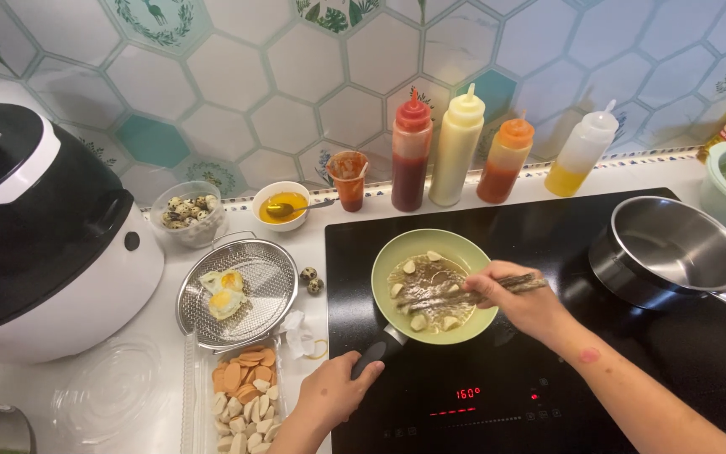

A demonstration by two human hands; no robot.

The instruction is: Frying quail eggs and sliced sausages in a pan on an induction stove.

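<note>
Cooking is under way: the left hand (335,389) grips the handle of a small green frying pan (397,256) on the lit induction hob (548,370); at three o'clock, right hand (521,296) fingers pinch wooden chopsticks (455,296) stirring pale slices in liquid; two fried eggs (223,292) already drain in a strainer (270,261) at nine o'clock.

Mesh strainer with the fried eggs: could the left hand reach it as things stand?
Probably yes: the left hand grips the pan handle, and the mesh strainer lies just beyond, nothing between.

surface (170,403): white counter, black induction hob (548,370) set in it
on hob: green frying pan (434,286), steel saucepan (674,248)
back row: four squeeze bottles (455,151), sauce bowl (281,205), quail egg tub (186,214)
left: air fryer (44,235), mesh strainer (237,292), snack tray (244,399), two loose quail eggs (311,279)
</note>
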